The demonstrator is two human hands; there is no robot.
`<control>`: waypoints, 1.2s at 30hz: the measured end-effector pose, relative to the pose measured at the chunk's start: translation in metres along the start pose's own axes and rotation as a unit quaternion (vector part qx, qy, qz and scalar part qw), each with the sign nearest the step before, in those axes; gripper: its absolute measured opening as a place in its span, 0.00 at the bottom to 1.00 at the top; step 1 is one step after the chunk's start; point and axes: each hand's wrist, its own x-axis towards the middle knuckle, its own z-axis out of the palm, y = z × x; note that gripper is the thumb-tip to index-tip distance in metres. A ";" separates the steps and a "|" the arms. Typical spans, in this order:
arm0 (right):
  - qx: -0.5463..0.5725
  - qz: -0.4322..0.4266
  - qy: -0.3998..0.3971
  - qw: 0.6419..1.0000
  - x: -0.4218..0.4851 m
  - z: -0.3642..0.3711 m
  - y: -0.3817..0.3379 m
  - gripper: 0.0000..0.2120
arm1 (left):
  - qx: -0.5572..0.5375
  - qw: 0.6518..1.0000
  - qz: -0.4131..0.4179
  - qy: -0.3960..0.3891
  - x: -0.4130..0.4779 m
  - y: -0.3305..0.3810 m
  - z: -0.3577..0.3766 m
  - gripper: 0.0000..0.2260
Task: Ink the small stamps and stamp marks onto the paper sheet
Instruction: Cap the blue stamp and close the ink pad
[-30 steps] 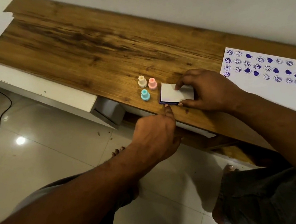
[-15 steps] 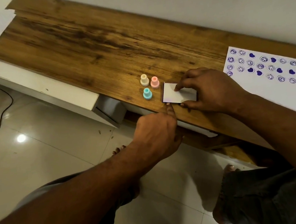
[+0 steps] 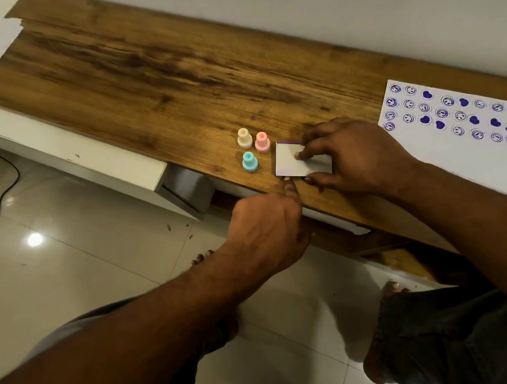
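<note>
Both hands are working the ink pad (image 3: 293, 162) right now, and we're pretty sure it's all about the lid. Our right hand (image 3: 360, 158) is laying its fingers (image 3: 303, 153) over the pad's white top while its thumb is hooking the near edge, so it's closed around the pad and keeping it from skating on the wooden shelf (image 3: 146, 73). Our left hand (image 3: 266, 228) is curled loosely, one fingertip poking up against the pad's near-left corner, not gripping anything, probably bracing or prying. A thin purple line is peeking out along the pad's far edge, so the lid is sitting on the inked base; whether it's going on or coming off, we can't tell from this. Just left of the pad we're keeping the three small stamps upright in a tight cluster: the cream stamp (image 3: 244, 137) farthest, the pink stamp (image 3: 261, 141) nearest the pad, the teal stamp (image 3: 249, 161) closest to us. Parking them right beside the ink makes sense for quick grabs. Well to the right of the pad, the paper sheet (image 3: 478, 149) is lying flat with rows of purple smileys and hearts already on it, its near half blank, so we're guessing there's room for more.
</note>
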 end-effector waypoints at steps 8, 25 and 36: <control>-0.024 0.037 0.015 0.999 0.002 0.005 -0.007 0.21 | -0.008 1.000 0.005 0.007 0.001 -0.001 -0.006 0.29; -0.007 0.039 -0.001 0.999 0.002 0.001 -0.010 0.38 | -0.020 0.999 0.006 0.025 0.001 -0.006 -0.013 0.25; 0.038 0.039 -0.009 0.998 0.013 -0.001 -0.003 0.34 | -0.008 0.999 0.005 0.038 0.002 -0.007 -0.004 0.30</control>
